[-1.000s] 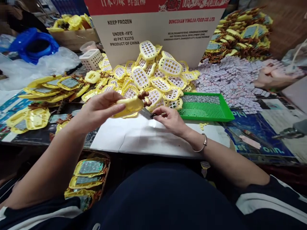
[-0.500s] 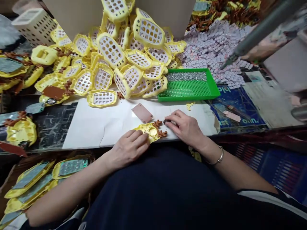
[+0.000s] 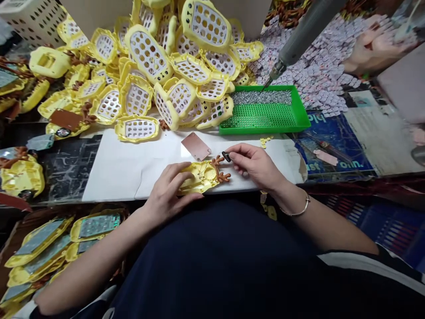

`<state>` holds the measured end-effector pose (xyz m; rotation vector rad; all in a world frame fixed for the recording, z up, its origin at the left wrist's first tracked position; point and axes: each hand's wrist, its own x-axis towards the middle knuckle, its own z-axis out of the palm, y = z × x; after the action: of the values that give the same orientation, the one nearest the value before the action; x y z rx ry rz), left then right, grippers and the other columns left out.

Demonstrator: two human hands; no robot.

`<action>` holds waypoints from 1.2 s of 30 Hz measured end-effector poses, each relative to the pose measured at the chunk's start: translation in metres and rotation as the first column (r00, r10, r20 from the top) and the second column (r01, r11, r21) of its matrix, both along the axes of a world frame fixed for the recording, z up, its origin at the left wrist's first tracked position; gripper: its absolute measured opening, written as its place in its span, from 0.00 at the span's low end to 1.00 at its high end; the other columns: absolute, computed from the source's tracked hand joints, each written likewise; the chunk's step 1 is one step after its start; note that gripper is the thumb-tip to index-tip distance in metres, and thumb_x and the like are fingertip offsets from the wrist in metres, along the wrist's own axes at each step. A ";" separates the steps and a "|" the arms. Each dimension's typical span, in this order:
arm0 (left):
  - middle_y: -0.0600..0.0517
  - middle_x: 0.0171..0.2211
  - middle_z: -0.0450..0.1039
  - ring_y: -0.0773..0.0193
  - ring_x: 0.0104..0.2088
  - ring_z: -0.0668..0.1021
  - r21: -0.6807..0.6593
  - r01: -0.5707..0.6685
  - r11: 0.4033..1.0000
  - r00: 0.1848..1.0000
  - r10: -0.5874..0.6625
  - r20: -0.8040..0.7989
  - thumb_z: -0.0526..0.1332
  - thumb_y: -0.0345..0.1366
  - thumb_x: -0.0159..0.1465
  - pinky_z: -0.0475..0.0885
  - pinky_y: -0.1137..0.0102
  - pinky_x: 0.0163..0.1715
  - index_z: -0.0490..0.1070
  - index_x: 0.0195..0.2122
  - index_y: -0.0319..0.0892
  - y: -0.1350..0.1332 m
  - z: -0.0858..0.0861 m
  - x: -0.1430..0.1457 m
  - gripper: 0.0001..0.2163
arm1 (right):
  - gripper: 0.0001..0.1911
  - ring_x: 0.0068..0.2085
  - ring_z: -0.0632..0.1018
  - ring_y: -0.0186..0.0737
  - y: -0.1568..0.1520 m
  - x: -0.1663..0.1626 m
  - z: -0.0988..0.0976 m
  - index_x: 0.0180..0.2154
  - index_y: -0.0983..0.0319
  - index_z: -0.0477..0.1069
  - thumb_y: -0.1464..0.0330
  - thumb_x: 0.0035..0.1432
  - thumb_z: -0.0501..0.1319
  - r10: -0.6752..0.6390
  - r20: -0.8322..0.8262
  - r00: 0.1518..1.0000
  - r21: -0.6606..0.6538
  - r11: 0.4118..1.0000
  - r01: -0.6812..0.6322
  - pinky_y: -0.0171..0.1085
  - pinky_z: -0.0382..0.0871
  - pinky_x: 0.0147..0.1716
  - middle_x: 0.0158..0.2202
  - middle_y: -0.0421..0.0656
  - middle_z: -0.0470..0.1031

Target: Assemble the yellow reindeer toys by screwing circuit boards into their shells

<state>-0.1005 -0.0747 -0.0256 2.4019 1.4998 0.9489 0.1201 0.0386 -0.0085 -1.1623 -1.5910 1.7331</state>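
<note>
A yellow plastic toy shell (image 3: 199,175) with brown antlers (image 3: 223,172) lies hollow side up on the white work surface. My left hand (image 3: 169,188) grips its left end, thumb along the near edge and fingers on the far edge. Between the fingertips of my right hand (image 3: 255,164) is a small round black part, likely a speaker (image 3: 226,156), tilted just beyond the antlers. Thin wires show inside the shell. Just behind the shell rests a brown circuit board (image 3: 195,146).
Behind stands a heap of yellow shells with white grids (image 3: 149,53). A green tray (image 3: 265,126) holds many screws, with a hanging screwdriver (image 3: 280,66) above it. Small white pieces (image 3: 318,57) are piled at right, near another person's hand (image 3: 375,46). Shells with boards (image 3: 43,257) lie lower left.
My left hand has spread from over the shell to its edges, uncovering more of the inside. My right hand has raised and turned the black part. The screwdriver has swung left over the tray.
</note>
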 end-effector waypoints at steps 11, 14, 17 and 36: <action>0.43 0.55 0.72 0.51 0.53 0.73 -0.028 0.078 0.997 0.963 -0.083 -0.258 0.52 0.27 0.65 0.69 0.53 0.50 0.70 0.53 0.45 0.075 0.020 -0.026 0.17 | 0.09 0.20 0.64 0.25 0.004 -0.013 0.016 0.35 0.63 0.72 0.64 0.54 0.61 0.143 0.014 0.990 0.103 0.984 -0.144 0.29 0.58 0.19 0.21 0.34 0.67; 0.45 0.56 0.72 0.51 0.57 0.70 -0.128 0.235 0.964 0.891 -0.266 -0.368 0.53 0.29 0.65 0.63 0.52 0.56 0.68 0.55 0.44 0.100 0.022 -0.027 0.18 | 0.08 0.21 0.68 0.27 0.000 -0.017 0.014 0.35 0.63 0.72 0.65 0.55 0.60 0.282 0.035 0.959 0.067 0.957 -0.284 0.30 0.63 0.22 0.22 0.35 0.69; 0.47 0.45 0.77 0.55 0.50 0.75 -0.151 0.308 0.940 0.853 -0.342 -0.394 0.52 0.30 0.66 0.63 0.55 0.56 0.72 0.48 0.43 0.110 0.026 -0.028 0.13 | 0.06 0.24 0.72 0.29 -0.003 -0.018 0.009 0.34 0.63 0.72 0.67 0.57 0.59 0.331 0.138 0.933 0.194 0.915 -0.354 0.33 0.68 0.27 0.26 0.38 0.72; 0.49 0.31 0.73 0.59 0.32 0.75 -0.002 -0.008 1.000 0.993 0.008 -0.119 0.56 0.35 0.65 0.69 0.66 0.33 0.74 0.34 0.45 0.058 0.039 -0.048 0.07 | 0.06 0.31 0.69 0.34 -0.006 -0.038 0.031 0.35 0.64 0.71 0.73 0.62 0.56 0.207 0.872 0.443 0.352 0.363 -0.863 0.35 0.52 0.26 0.34 0.44 0.73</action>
<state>-0.1489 -0.0170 0.0135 2.4926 1.5496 0.8185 0.0818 0.0322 0.0223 -0.7736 -3.1835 0.4837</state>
